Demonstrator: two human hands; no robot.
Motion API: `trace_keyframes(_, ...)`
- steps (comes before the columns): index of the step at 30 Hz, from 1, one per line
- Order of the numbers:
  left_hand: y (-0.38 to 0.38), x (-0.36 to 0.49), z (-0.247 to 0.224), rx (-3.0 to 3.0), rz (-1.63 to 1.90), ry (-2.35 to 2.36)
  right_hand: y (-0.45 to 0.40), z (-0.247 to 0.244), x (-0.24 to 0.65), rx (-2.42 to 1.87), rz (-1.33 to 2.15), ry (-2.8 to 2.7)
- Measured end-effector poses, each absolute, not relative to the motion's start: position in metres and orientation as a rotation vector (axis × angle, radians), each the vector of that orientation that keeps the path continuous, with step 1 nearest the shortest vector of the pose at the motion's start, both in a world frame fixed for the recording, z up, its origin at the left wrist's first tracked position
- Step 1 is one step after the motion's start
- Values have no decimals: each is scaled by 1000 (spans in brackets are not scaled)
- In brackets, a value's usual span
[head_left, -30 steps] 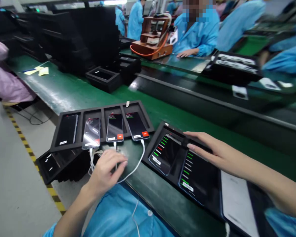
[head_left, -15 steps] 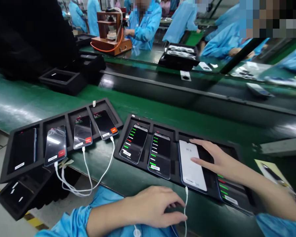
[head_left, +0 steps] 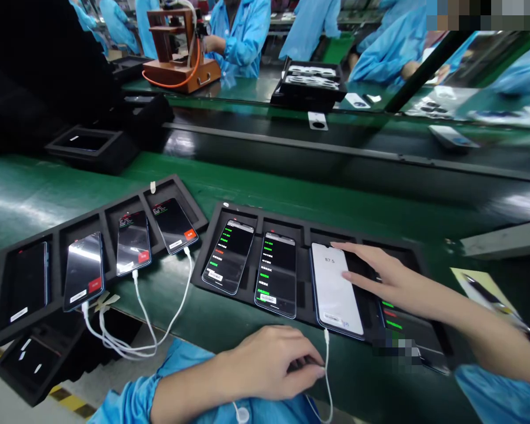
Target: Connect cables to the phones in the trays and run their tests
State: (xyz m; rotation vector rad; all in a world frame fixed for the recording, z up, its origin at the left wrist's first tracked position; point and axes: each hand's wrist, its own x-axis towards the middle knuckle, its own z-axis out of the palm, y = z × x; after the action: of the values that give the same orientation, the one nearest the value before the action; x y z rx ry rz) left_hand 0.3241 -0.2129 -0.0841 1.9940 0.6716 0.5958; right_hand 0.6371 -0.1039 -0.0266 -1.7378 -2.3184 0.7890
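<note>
A phone with a white screen reading 87.5 (head_left: 337, 294) lies in the right black tray (head_left: 242, 301), a white cable (head_left: 328, 365) plugged into its lower end. My right hand (head_left: 371, 271) reaches over it from the right, thumb and fingers apart, fingertips at its upper edge and right side. Below the tray is my left hand (head_left: 287, 362), its fingers curled in against the cable; the pinch point is partly hidden. Two phones with dark list screens (head_left: 232, 256) lie left of the white one. Another phone (head_left: 415, 335) is partly under my right forearm.
A second black tray (head_left: 55, 227) at left holds several phones, three with cables. Further black trays (head_left: 33, 359) are stacked below it. A pen (head_left: 488, 297) lies on yellow paper at right. Beyond the belt (head_left: 247, 156) stand an orange-brown fixture (head_left: 172, 70) and people in blue coats.
The whole view has shifted, so the trays and phones appear slightly further left. My left hand's fingers have closed more around the cable. My right hand stays over the white-screened phone.
</note>
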Motion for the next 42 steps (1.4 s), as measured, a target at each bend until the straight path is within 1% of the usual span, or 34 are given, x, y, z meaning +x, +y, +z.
trace_keyframes(9,-212,325,-80,1970,572,694,-108,-36,629,-1752,680,-2419)
trace_keyframes(19,-211,324,-79,1985,572,682,-107,-38,638,-1712,769,-2336)
trace_keyframes(26,-211,324,-79,1988,562,686,-109,-37,633,-1734,702,-2406)
trace_keyframes(30,-211,324,-79,1996,572,686,-109,-40,636,-1719,740,-2342)
trace_keyframes(42,-211,324,-79,2009,557,693,-108,-48,640,-1744,659,-2341)
